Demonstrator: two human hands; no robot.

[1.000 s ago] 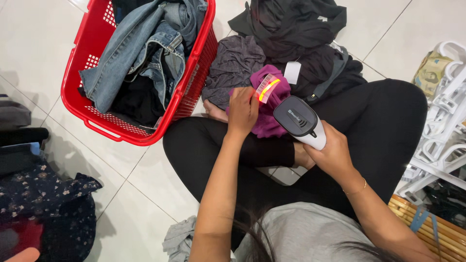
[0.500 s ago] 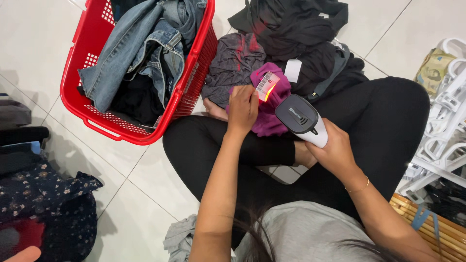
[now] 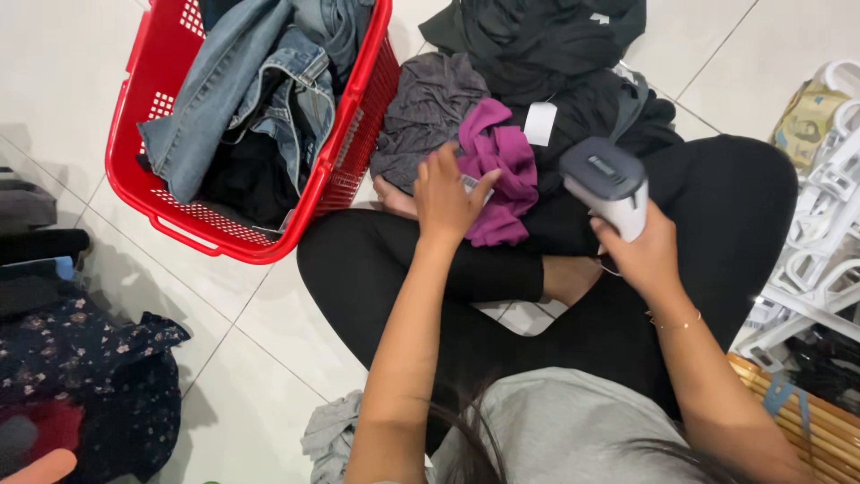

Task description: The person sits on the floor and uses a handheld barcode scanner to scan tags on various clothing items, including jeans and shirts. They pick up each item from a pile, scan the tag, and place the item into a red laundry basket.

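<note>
Two hands work over the lap of a person sitting cross-legged on the tiled floor (image 3: 269, 332): the left hand (image 3: 445, 193) lies on a purple garment (image 3: 498, 170) with its fingers curled loosely about a small tag, thumb out to the side, while the right hand (image 3: 643, 255) is closed firmly round the grip of a grey-and-white handheld scanner (image 3: 609, 184), its head raised just beside the cloth. The garment rests across the knees, against a grey top (image 3: 428, 112) and a heap of dark clothes (image 3: 555, 54) beyond it. It looks soft, light and limp, so it would likely sag and slide if lifted by one corner; a pinch at the tag or a gathered fold seems the surest hold. The scanner looks hard and smooth, best kept by its handle. Room is tight: a red basket (image 3: 143, 193) full of jeans (image 3: 242, 81) stands close on the left, white hangers (image 3: 820, 242) crowd the right, and folded clothes (image 3: 81, 376) lie at the left edge. Bare tile opens further off, toward the upper left.
</note>
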